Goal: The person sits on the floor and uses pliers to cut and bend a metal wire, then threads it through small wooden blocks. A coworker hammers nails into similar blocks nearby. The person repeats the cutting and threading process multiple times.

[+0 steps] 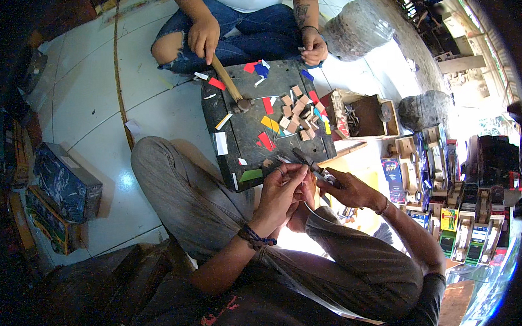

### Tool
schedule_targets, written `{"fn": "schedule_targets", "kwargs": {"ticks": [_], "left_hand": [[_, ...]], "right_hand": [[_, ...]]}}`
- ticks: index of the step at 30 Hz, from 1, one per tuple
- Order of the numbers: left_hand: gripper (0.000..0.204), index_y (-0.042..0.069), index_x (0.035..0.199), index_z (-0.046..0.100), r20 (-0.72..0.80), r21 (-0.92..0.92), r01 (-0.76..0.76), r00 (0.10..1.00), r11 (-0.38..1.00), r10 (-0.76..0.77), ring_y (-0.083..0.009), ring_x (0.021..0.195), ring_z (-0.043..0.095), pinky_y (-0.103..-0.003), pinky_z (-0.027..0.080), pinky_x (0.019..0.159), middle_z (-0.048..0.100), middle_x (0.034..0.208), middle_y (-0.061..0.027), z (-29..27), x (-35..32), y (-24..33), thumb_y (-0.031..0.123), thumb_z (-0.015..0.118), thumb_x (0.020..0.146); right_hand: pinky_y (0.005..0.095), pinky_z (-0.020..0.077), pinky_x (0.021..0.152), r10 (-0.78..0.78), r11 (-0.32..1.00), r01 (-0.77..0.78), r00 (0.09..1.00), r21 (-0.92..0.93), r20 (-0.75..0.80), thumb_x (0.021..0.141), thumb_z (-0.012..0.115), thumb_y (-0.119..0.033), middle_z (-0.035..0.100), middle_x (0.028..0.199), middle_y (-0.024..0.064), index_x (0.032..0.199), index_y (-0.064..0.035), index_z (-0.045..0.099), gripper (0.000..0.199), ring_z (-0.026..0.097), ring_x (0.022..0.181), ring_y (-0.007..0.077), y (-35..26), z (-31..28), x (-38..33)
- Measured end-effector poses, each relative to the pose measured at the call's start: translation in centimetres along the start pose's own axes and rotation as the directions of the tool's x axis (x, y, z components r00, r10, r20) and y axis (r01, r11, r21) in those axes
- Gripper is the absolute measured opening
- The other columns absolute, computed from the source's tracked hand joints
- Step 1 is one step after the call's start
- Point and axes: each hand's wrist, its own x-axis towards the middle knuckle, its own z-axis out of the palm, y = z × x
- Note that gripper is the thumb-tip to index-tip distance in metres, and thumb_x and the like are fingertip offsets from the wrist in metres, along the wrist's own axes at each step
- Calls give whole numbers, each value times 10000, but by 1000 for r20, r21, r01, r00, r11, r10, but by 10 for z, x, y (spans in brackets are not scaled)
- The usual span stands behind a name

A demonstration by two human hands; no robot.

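Observation:
My left hand (278,196) is closed in a pinch in front of the low work table's near edge; what lies between its fingertips is too small to make out. My right hand (355,191) grips dark metal pliers (307,159), their head pointing up and left over the table's near right corner. Both hands are close together, the pliers just right of my left fingertips. On the dark table (246,149) lie a heap of small wooden blocks (298,111), a green piece (251,175), a white piece (221,143) and several red and yellow scraps.
Across the table a person's hand (204,37) rests on the handle of a hammer (228,81); their other hand (312,46) holds something small. An open wooden box (366,116) stands right of the table. Boxes (69,181) lie left; wooden items (464,219) crowd the right.

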Motion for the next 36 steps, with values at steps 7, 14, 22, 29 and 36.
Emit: {"fn": "schedule_targets", "kwargs": {"ticks": [7, 14, 22, 29, 36], "left_hand": [[212, 31, 1057, 585, -1, 20, -32, 999, 999, 32, -57, 714, 616, -198, 530, 591, 648, 879, -26, 0, -1, 2, 210, 618, 948], [170, 42, 1017, 573, -49, 0, -43, 998, 999, 43, -104, 722, 611, -267, 574, 637, 627, 912, -52, 4, -3, -1, 187, 620, 942], [184, 57, 1050, 512, -102, -68, -89, 991, 994, 82, -141, 768, 635, -304, 597, 676, 607, 907, -69, 7, -5, -10, 197, 589, 961], [226, 59, 1071, 501, -114, -58, -97, 989, 994, 90, -166, 789, 643, -308, 584, 677, 609, 942, -79, 8, -6, -12, 236, 590, 962], [286, 53, 1091, 483, -157, -89, -104, 984, 991, 89, -206, 843, 653, -333, 577, 718, 615, 997, -108, 13, -1, -5, 272, 604, 953]], "right_hand": [[383, 503, 646, 26, 990, -30, 999, -136, -32, 948, 602, -283, 672, 836, 242, 1244, 17, 508, 431, 680, 760, 248, -1, 6, 6], [368, 411, 503, -93, 951, 52, 988, -306, -120, 926, 634, -300, 597, 581, 162, 1061, -4, 621, 326, 544, 480, 206, -6, 4, 16], [463, 501, 670, -176, 942, 122, 973, -313, -149, 937, 575, -205, 649, 860, 253, 1187, -18, 528, 316, 640, 799, 407, -3, -2, 13], [324, 441, 583, 103, 988, -101, 995, -114, 10, 985, 539, -296, 597, 699, 124, 1175, -22, 561, 334, 509, 597, 152, -18, -17, -1], [300, 456, 878, 2, 910, -16, 999, 414, 33, 907, 680, -187, 651, 1039, 24, 1214, -39, 548, 365, 578, 959, 123, -27, 2, -20]]}}
